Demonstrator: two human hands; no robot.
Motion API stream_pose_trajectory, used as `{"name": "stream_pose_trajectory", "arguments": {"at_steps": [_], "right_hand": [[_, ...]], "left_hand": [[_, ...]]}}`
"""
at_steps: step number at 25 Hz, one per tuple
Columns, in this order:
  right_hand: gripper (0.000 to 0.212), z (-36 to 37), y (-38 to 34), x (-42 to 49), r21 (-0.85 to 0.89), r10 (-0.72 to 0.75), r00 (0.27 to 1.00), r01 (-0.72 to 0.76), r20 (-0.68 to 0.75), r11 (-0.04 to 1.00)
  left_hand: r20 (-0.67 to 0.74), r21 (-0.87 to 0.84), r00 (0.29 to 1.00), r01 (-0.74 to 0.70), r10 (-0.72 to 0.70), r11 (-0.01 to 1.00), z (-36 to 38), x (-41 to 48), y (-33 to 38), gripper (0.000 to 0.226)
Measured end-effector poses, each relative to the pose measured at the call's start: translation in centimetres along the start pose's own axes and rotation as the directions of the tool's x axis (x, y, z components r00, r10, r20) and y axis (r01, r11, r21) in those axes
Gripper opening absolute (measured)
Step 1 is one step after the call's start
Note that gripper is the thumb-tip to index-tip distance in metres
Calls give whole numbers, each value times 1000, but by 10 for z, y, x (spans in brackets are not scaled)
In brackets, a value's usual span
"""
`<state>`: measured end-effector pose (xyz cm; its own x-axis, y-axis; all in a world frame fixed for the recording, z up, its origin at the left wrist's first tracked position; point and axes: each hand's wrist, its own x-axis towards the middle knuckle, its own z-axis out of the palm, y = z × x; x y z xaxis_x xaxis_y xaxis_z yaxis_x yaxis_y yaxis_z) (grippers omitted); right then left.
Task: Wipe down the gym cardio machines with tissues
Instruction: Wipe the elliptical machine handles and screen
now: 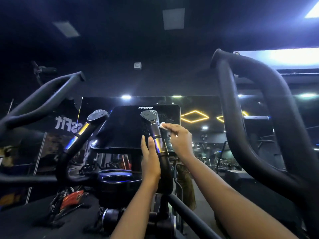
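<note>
I face a black cardio machine with a dark console screen (pixel 131 128) at centre. Two short inner handles with metal sensor bands rise in front of it: the left handle (pixel 81 133) and the right handle (pixel 156 135). My right hand (pixel 179 138) pinches a small white tissue (pixel 163 125) and holds it against the upper right side of the right handle, in front of the screen. My left hand (pixel 149 157) lies flat with straight fingers against the left side of that same handle.
A long black swing arm (pixel 250 128) curves up on the right and another swing arm (pixel 43 99) reaches across the left. A cup holder ring (pixel 117 178) sits below the console. Mirrors behind reflect gym lights and equipment. A red-and-black object (pixel 71 200) lies low at left.
</note>
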<state>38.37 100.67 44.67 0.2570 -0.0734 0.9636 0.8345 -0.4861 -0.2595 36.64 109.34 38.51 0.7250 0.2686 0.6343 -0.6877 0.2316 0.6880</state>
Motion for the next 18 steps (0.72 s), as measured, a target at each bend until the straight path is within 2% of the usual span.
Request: {"name": "stream_pose_trajectory", "arguments": {"at_steps": [3,8,12,14,16,18], "right_hand": [[30,13,0,1,34,39,999,-40,25,999],[34,-5,10,-48,63,-115,993,115,4,991],[37,-22,12,-52,143,-72,996,64,57,988],[30,-22,6,-19,128,-65,998,66,-7,990],[28,-12,-3,20,42,-139,989,142,-50,989],[26,7,-13,45,-38,-306,950,309,58,950]], "left_hand": [[-47,103,997,-54,59,993,13,14,22,53],[-97,171,987,-110,128,979,23,11,17,48],[-95,187,985,-121,141,975,24,13,13,52],[-106,194,983,-124,147,973,23,12,11,61],[-127,162,983,-110,132,981,23,15,6,62],[-120,174,986,-98,120,980,25,17,3,62]]}}
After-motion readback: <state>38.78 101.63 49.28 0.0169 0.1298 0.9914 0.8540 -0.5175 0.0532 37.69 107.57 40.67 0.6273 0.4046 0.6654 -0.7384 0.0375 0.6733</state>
